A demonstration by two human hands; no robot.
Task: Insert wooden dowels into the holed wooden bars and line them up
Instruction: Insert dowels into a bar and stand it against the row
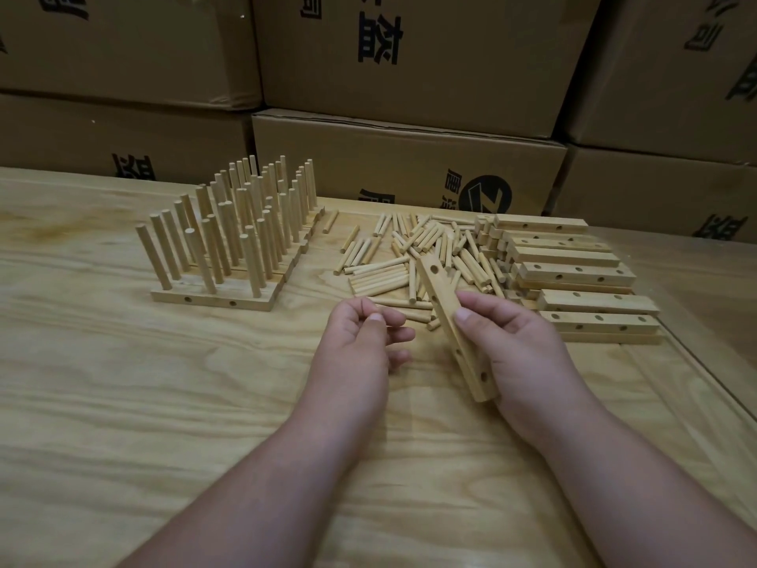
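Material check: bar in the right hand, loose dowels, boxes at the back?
Bar: pale wood, looks unfinished, faint grain, drilled holes. Dowels: same pale wood, matte, seemingly bare. Boxes: brown cardboard, likely corrugated; taped seams, black print.

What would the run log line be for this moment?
right hand: holds pale holed wooden bar | left hand: empty, loosely curled | dowels: none in this bar

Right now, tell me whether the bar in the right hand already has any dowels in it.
No: the bar gripped by the right hand shows only open holes, with no dowel standing in it.
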